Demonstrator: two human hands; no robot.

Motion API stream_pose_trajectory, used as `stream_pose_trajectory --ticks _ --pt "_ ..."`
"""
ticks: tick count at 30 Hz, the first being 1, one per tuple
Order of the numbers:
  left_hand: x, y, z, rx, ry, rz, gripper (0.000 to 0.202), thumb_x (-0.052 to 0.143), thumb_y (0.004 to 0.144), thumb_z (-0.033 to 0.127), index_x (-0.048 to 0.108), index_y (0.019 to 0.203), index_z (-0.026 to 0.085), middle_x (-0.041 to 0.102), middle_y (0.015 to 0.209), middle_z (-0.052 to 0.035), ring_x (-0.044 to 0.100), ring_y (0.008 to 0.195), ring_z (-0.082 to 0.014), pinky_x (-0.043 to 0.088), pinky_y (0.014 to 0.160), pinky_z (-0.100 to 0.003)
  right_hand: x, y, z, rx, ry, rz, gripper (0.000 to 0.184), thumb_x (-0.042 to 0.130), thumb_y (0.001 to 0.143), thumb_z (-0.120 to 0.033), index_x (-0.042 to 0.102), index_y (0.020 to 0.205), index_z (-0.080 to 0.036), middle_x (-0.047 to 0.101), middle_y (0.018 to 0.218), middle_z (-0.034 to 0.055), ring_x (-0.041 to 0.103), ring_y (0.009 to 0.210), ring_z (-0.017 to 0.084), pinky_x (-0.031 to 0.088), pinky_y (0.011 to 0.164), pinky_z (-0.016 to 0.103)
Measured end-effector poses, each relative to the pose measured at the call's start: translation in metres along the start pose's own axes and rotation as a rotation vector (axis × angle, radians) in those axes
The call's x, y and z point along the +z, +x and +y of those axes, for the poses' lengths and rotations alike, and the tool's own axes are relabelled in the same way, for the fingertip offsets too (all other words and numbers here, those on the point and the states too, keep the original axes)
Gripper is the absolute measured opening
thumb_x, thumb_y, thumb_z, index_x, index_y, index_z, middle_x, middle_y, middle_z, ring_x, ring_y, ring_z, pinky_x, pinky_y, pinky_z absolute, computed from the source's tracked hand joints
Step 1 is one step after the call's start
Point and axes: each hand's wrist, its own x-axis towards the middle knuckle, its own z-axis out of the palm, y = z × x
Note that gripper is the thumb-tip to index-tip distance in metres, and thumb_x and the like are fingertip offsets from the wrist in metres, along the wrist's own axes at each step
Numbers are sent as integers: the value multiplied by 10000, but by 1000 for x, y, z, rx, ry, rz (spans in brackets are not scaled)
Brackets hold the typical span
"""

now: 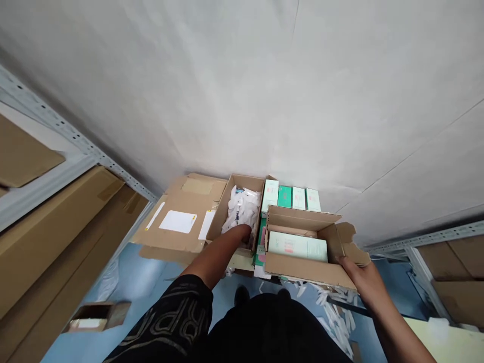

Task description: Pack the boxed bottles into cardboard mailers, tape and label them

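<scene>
Black lettered sleeve (pixel 172 317) filling near foreground. Left hand (pixel 245 233) resting inside narrow carton (pixel 216 224), among white packets (pixel 242 206); fingers hiding from view, grip cannot be told. Right hand (pixel 358 275), well apart from left, clamping right end of wider carton (pixel 308 267) containing pale green box (pixel 298 247). Labelled cardboard (pixel 206 189) lying just left of narrow carton. Pale and dark green boxes (pixel 285 196) standing behind wider carton.

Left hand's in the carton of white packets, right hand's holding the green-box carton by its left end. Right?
Not the left end: in the head view the right hand holds the green-box carton by its right end. The left hand is in the carton of white packets, as you say.
</scene>
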Motion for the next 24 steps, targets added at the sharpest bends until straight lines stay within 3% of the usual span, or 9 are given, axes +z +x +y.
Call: stream_pose_trajectory --ticks 3,6,9,14,17,20,22,24 --pt "-11 0 -1 -31 103 -42 367 658 985 400 629 1299 211 627 1326 -74 645 1155 -258 583 944 -428 10 -11 -3 16 -13 25 414 635 750 -545 751 918 -184 804 907 91 728 958 328 536 751 337" --pt "-36 -13 -9 -11 192 -14 296 703 943 317 685 1193 159 672 1242 -137 659 1132 -287 553 966 -456 17 -17 -9 7 -8 35 415 632 753 -540 750 936 -188 804 929 85 724 958 324 533 758 339" --pt "-66 -31 -19 65 226 80 167 652 927 250 743 1022 148 708 1170 -179 650 1149 -333 490 1029 -460 22 -21 -17 9 -11 40 404 632 742 -535 755 909 -189 806 947 91 721 944 327 529 744 343" --pt "-119 -58 -20 217 162 353 311 482 990 319 731 1105 172 706 1211 -136 641 1141 -274 481 1028 -377 31 -26 -25 -3 -16 54 361 638 730 -516 765 853 -202 806 910 79 719 905 321 523 710 339" --pt "-153 -84 0 368 -28 596 333 489 983 366 730 1112 175 728 1133 -86 662 1058 -241 514 954 -328 37 -29 -28 -14 -31 51 319 629 744 -498 759 827 -218 804 878 64 718 887 309 518 708 330" --pt "-177 -123 39 572 -111 682 351 484 1012 407 736 1099 179 727 1100 -69 661 1049 -225 521 939 -314 44 -34 -32 -4 -55 71 300 641 747 -489 759 832 -226 807 900 66 719 901 312 514 724 328" --pt "-181 -147 67 714 -78 639 325 495 1019 390 743 1120 206 723 1127 -61 664 1052 -219 529 934 -316 49 -39 -35 -7 -63 79 294 643 751 -484 758 848 -231 807 908 60 718 912 308 513 745 326" --pt "-173 -164 92 873 14 443 303 497 1022 342 738 1184 255 723 1179 -47 670 1081 -215 531 956 -332 54 -45 -38 -6 -75 80 286 632 764 -480 753 851 -236 803 905 51 715 905 299 510 755 325"
